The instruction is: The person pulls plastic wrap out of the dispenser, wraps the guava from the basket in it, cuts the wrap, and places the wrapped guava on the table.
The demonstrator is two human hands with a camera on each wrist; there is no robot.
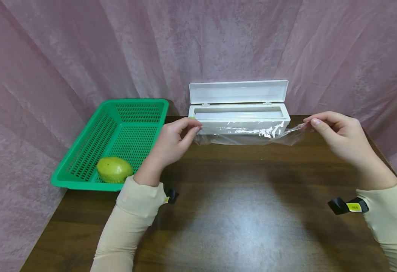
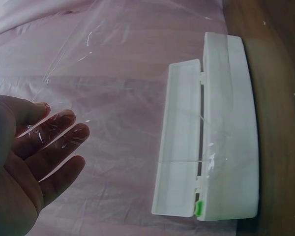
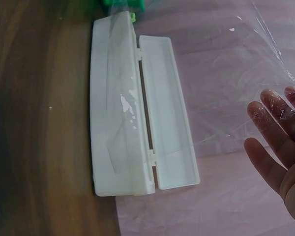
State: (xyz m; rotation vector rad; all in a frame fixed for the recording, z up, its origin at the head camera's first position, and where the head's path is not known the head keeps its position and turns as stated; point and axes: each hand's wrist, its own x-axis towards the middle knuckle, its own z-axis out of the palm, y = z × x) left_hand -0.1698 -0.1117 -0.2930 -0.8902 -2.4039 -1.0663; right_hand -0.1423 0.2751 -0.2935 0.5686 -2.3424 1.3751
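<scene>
**Pull even & taut**

L hand (image 1: 176,139) & R hand (image 1: 342,134) each pinch an edge of the clear film (image 1: 249,139), strung betw. them in front of the open white box (image 1: 237,107) on the table (image 1: 235,189). It sags mid-span & bunches nr R hand, so prob. best to spread both evenly w/o twisting.

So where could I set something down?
Bare: the brown wooden table between cream sleeves, and the green plastic basket behind its oval green fruit. Crowded: before the open white box, where left hand and right hand hold clear plastic film.
</scene>
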